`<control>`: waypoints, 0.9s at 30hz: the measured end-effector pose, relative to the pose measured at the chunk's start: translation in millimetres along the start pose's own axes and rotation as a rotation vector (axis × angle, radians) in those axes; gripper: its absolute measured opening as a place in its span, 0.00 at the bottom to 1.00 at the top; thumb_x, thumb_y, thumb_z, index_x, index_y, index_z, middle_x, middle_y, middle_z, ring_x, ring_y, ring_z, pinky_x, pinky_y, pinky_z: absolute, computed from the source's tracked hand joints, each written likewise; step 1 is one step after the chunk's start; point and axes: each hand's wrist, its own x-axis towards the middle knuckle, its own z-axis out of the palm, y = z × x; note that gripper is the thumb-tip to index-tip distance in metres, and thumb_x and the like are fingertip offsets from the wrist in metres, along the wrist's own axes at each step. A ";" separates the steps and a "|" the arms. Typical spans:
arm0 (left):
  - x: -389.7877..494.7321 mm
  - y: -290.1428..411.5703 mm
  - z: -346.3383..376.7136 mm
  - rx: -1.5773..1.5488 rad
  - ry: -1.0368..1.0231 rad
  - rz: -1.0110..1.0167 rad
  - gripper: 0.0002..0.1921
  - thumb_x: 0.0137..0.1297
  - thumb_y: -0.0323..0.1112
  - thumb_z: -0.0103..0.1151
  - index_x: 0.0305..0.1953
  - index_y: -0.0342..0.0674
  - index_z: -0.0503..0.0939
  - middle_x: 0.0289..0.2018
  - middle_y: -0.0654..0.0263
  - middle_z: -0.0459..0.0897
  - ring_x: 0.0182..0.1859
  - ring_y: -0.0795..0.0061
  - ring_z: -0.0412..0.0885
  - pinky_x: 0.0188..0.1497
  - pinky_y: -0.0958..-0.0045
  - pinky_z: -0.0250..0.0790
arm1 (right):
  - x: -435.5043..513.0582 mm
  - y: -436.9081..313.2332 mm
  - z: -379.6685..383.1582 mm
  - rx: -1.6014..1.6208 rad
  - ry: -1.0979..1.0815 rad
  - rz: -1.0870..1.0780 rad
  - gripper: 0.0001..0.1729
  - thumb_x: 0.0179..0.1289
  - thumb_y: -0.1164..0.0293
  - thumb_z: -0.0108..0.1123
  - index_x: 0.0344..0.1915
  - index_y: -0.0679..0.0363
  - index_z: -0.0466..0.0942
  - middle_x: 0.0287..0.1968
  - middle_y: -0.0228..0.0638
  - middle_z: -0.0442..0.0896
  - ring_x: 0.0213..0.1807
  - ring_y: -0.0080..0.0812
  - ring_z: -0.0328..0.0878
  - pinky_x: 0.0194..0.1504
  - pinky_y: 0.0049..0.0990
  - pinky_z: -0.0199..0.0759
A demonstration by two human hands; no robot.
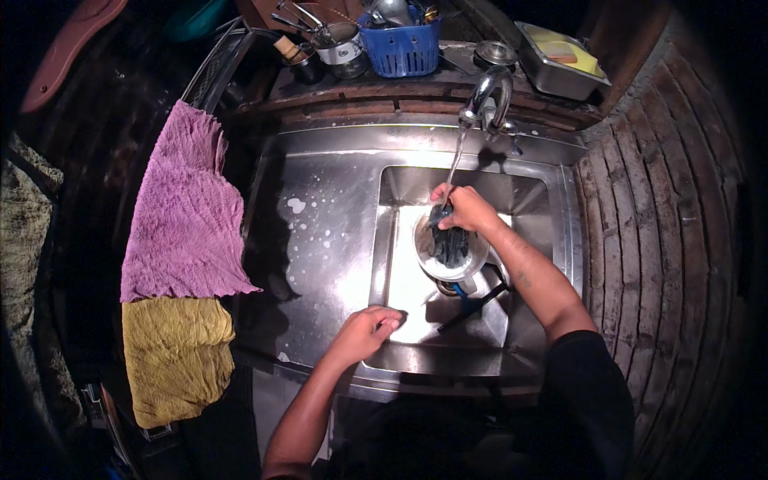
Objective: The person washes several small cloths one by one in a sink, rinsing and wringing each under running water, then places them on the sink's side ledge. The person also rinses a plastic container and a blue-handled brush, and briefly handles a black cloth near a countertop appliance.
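My right hand (465, 207) grips a wet, dark cloth-like item (450, 247) over a round, light-coloured pan (421, 252) in the steel sink basin (408, 360). Water (458, 153) runs from the chrome faucet (489, 99) onto that hand and the item. Whether the item is a cloth or a scrubber, I cannot tell. My left hand (369, 330) hovers by the basin's front left edge with bent fingers. A gap shows between its thumb and index finger, and nothing is visible in it. Below the pan lie a dark handle-like bar (474, 307) and a small blue object (459, 290).
Water spots dot the steel drainboard (324, 240). Pink (180, 210) and yellow (177, 360) cloths hang at left. Behind the sink stand a blue utensil basket (402, 51), a jar (348, 66) and a metal tray (558, 78) holding sponges. A brick wall (654, 240) borders the right side.
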 end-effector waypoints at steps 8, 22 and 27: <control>9.3 -10.0 19.2 -0.045 -0.036 -0.007 0.14 0.72 0.40 0.57 0.50 0.39 0.83 0.45 0.57 0.85 0.46 0.63 0.83 0.50 0.66 0.73 | -2.1 27.5 57.3 -0.479 -0.361 0.265 0.33 0.45 0.50 0.77 0.49 0.55 0.82 0.47 0.43 0.85 0.54 0.45 0.82 0.55 0.44 0.72; 1.5 -39.7 32.4 0.038 -0.046 -0.009 0.13 0.71 0.40 0.57 0.51 0.41 0.83 0.48 0.54 0.85 0.50 0.58 0.84 0.54 0.64 0.73 | 29.0 107.2 151.2 -0.257 0.053 0.322 0.09 0.59 0.69 0.58 0.38 0.56 0.83 0.44 0.42 0.85 0.50 0.40 0.82 0.49 0.36 0.73; 17.2 -31.7 32.1 -0.029 -0.043 -0.021 0.12 0.71 0.37 0.56 0.48 0.39 0.83 0.42 0.54 0.85 0.45 0.61 0.84 0.49 0.65 0.74 | 10.0 56.6 74.2 0.601 0.198 0.360 0.15 0.58 0.67 0.71 0.41 0.62 0.80 0.38 0.31 0.83 0.43 0.29 0.78 0.50 0.29 0.71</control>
